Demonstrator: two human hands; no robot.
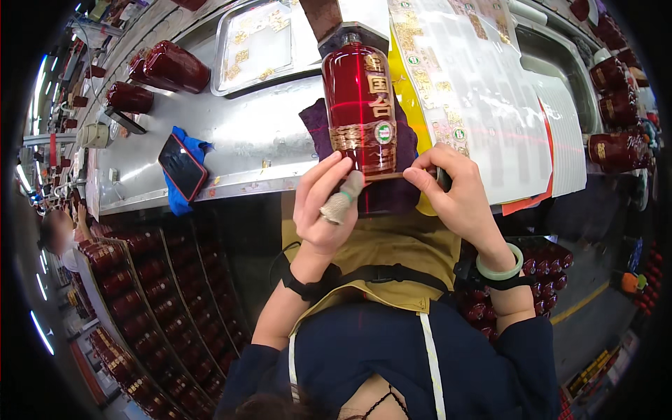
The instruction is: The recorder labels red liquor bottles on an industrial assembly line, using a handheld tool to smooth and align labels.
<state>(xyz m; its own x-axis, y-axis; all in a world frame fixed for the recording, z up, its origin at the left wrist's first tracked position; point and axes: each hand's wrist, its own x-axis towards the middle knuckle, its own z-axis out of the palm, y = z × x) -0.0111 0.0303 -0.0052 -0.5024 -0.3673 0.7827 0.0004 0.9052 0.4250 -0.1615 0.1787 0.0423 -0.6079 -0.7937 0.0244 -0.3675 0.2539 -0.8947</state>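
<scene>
A dark red glass bottle with raised gold characters, a gold band and a small green-and-white round sticker lies on its back, neck away from me, on a dark purple cloth. My left hand is closed on the bottle's lower left corner, fingertips against the glass; pale covers sit on its thumb and one finger. Along the bottle's base edge runs a thin gold-brown strip. Thumb and forefinger of my right hand pinch the strip's right end, just off the bottle's lower right corner.
Sheets of gold labels cover the table to the right. At the back, a metal tray holds more gold pieces. A phone rests on a blue cloth at the left, near several red bottles. Racks of red bottles stand below.
</scene>
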